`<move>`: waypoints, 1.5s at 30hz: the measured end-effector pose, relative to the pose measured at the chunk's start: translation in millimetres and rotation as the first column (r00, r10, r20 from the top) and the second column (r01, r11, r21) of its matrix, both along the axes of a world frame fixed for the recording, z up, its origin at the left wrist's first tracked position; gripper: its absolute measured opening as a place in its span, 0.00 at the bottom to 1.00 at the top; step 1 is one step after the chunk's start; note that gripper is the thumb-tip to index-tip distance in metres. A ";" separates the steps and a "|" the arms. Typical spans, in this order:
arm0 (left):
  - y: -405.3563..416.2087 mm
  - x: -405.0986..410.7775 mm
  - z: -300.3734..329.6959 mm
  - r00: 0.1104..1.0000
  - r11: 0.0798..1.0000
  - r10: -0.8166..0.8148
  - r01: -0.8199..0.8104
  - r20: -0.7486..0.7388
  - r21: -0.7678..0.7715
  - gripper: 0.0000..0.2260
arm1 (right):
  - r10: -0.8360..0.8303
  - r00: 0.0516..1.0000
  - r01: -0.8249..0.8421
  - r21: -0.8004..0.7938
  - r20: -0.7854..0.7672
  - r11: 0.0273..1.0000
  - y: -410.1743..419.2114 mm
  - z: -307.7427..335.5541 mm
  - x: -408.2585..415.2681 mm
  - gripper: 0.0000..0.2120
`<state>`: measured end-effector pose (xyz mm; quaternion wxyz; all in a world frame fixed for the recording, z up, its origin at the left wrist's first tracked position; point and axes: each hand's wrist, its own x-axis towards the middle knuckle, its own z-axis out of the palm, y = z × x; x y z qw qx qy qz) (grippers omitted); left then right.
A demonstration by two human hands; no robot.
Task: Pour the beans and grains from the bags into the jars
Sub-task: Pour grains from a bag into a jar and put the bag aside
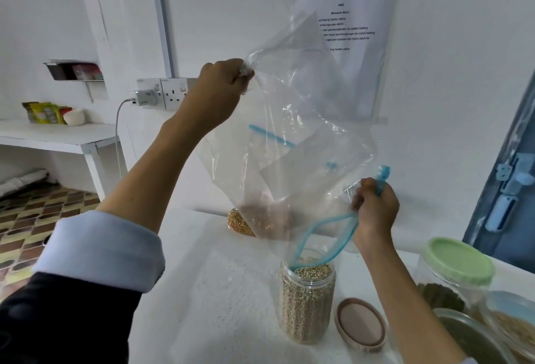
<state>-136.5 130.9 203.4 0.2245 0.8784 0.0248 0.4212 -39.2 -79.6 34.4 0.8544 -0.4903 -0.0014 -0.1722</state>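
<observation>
1. Spillage at the mouth is my first worry. My right hand point(376, 210) pinches the blue zip edge of the bag point(289, 132) and steers it into the open jar point(307, 294) on the desk point(217, 291). Only part of the zip loop sits inside the rim, so any grain coming down the wrong fold could land on the desk instead.

2. Overfilling looks likely. The jar appears full almost to the rim with pale grain, and I judge there is little room for more.

3. Trapped grain is another risk. My left hand point(223, 88) grips the bag's bottom corner, fingers curled tight round the plastic, holding it high so the bag hangs inverted. The bag looks nearly empty, but creases in the film could hold a few grains that drop when I pull it away.

4. Tipping could follow from a tug. The zip touches the jar's rim; if I lift or drag sideways while it catches, the narrow jar might rock or fall.

5. Knocking the neighbours is possible too. The brown lid point(362, 324) lies just beside the jar, and a green-lidded jar point(454, 274) stands near my right forearm.

6. Behind, a second bag point(240, 223) of yellow grain rests near the wall, partly hidden; the hanging film could brush it.
</observation>
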 end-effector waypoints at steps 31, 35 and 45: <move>27.9 14.8 -7.0 0.990 0.986 -0.128 0.133 0.060 -0.102 0.17 | -0.314 0.949 0.316 -0.040 0.040 0.948 -1.0 10.0 29.5 0.11; 40.5 18.5 -14.5 0.985 0.974 -0.141 0.155 0.096 -0.167 0.16 | -0.324 0.943 0.329 -0.077 0.075 0.941 0.2 11.7 30.4 0.11; 30.2 33.1 -31.2 0.962 0.884 -0.201 0.259 0.183 -0.388 0.16 | -0.254 0.950 0.293 -0.237 0.181 0.926 -38.1 64.2 53.7 0.11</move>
